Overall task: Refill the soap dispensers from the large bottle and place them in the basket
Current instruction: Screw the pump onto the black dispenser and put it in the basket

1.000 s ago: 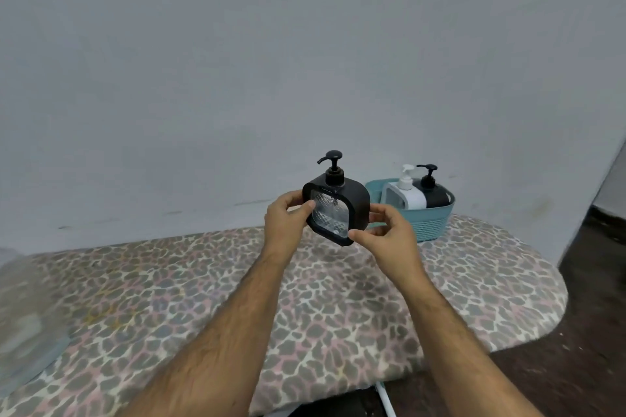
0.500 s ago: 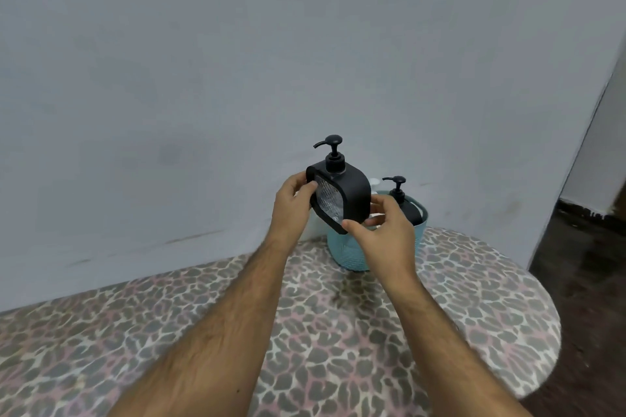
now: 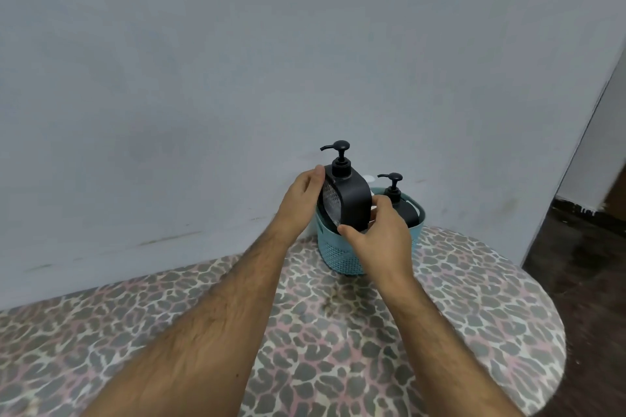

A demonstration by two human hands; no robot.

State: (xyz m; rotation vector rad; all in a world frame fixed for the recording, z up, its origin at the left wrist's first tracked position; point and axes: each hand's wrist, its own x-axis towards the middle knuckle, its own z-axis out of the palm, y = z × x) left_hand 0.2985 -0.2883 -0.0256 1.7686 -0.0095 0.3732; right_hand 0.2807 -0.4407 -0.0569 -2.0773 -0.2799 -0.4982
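From my head view, my left hand [image 3: 303,198] and right hand [image 3: 379,234] both grip the square black dispenser [image 3: 350,203], upright over the near end of the teal basket [image 3: 335,252], which stands on the leopard-print bench [image 3: 474,298] and already holds another black pump bottle [image 3: 401,203]. I should lower it straight down, keeping it level and its pump clear of the neighbour's. I'd release only once its base sits flat.

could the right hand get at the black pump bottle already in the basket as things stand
Probably not: the right hand grips the square dispenser, which stands between it and the black pump bottle in the basket.
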